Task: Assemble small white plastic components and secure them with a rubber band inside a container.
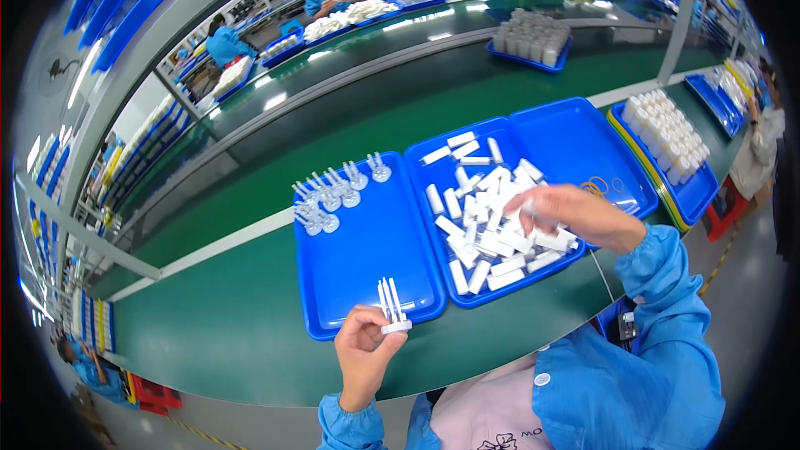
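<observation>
My left hand [367,346] pinches a white round base with several thin upright prongs [393,308], just over the near edge of the left blue tray [358,275]. Similar clear-and-white pronged pieces [329,193] stand grouped at the far end of that tray. My right hand [571,210] is above the middle blue tray [412,158], among a loose pile of white rectangular blocks [487,217]. Its fingers are curled together over the pile. A whitish bit shows at them, but what they hold is too blurred to make out.
A third blue tray [558,133] holds a few rubber bands [595,187]. To its right, stacked trays [696,200] carry rows of white cylindrical parts [667,133]. Another tray of translucent parts [532,37] sits farther back. A metal post [679,17] rises behind. Co-workers sit beyond the green bench [233,317].
</observation>
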`<state>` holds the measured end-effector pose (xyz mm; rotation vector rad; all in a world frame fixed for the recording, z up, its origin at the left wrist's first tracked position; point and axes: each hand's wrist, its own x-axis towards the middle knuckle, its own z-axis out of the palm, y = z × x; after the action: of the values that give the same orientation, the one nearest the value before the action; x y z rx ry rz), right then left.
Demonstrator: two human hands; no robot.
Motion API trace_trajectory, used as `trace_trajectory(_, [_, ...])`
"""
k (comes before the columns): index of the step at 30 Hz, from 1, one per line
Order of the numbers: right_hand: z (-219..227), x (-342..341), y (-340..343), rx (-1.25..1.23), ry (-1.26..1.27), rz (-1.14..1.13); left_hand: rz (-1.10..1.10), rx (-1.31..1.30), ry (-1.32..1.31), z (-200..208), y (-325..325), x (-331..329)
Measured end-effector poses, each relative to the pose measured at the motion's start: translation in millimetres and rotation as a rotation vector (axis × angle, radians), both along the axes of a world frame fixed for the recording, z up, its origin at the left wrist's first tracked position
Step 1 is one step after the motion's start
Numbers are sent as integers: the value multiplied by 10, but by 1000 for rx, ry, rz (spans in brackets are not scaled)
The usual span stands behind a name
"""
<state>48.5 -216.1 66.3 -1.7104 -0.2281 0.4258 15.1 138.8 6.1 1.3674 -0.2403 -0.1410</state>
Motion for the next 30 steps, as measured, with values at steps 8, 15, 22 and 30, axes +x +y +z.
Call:
trace_trajectory(8, [-218, -491, -145, 6, -457, -140, -52, 115, -8, 112, -679, -190])
trace_trajectory(15, [-313, -412, -896, -200, -756, -268, -182, 200, 8, 87, -1398, -105])
trace_trajectory(22, [-624, -291, -925, 563, -207, -485, -271, 325, -133, 39, -1798, 55])
trace_trajectory(30, [-720, -245, -762, 732, 93, -493, -339, 336, -111, 53, -1868, 138])
